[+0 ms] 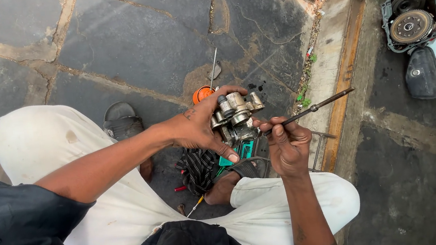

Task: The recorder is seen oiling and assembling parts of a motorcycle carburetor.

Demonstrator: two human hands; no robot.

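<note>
Item logged: my left hand (pixel 197 130) clamped the metal caliper body (pixel 236 116), right hand (pixel 287 144) pinching a rod (pixel 313 108) angled up-right, tip beside it.

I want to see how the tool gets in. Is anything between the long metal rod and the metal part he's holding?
Nothing visible. The right hand holds the rod, whose near end sits right beside the metal part gripped in the left hand. No object lies between them.

Underside of the metal part (pixel 235 116) behind the left hand (pixel 200 128), perhaps also gripped.
</note>
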